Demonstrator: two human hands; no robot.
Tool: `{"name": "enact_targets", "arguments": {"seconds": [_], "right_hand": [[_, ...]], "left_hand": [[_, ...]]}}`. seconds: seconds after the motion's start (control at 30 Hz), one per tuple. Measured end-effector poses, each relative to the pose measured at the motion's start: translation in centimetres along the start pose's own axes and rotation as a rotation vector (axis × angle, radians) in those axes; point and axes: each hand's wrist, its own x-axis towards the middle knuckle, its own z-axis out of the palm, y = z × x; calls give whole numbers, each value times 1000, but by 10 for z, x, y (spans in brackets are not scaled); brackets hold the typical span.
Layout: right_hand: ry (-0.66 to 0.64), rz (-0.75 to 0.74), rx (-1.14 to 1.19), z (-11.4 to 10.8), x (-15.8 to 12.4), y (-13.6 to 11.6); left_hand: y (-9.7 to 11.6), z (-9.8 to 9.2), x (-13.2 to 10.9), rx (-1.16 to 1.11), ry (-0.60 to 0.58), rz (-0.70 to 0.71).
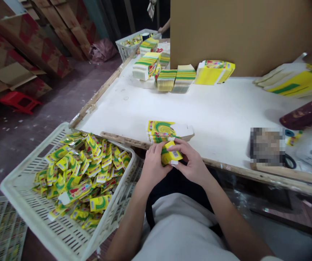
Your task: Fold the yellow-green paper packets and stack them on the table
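Note:
Between my two hands, just over the table's front edge, is a small yellow carton (168,155) with a green band and a barcode. My left hand (153,163) wraps round its left side. The fingers of my right hand (190,159) pinch its right end, where a white flap sticks out. Right behind them a short stack of flattened yellow cartons (160,128) lies on the white table (213,116). To my left a white plastic crate (55,241) holds a heap of similar small yellow cartons (77,174).
Bundles of flat cartons (167,80) stand at the table's back, before a brown board (248,36). On the right lie a dark cup (302,115) and a pixelated object (267,146). Another person's hand (163,29) touches a far crate (125,50). A red stool (20,101) stands on the floor.

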Motion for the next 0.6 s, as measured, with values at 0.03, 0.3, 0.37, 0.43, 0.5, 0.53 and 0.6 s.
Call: {"name": "enact_targets", "arguments": {"seconds": [0.03,0.3,0.37,0.43,0.5,0.53,0.6], "right_hand": [[4,19,42,-1,-1,-1],[-13,105,8,7,-2,0],[3,86,-56,11,-1,0],[5,87,-50,14,0,0],[-22,118,14,13,-1,2],[-30,140,46,12,-1,4],[-2,176,73,7,-3,9]], "left_hand": [[0,0,0,1,5,-3],[-3,4,-1,50,70,-25],[-3,5,-1,61,82,-39],[-4,5,-1,37,85,-51],[-10,-1,-1,-50,85,-73],[-15,-8,-1,-104,112,-105],[-31,-27,-3,-202,250,-217]]}}
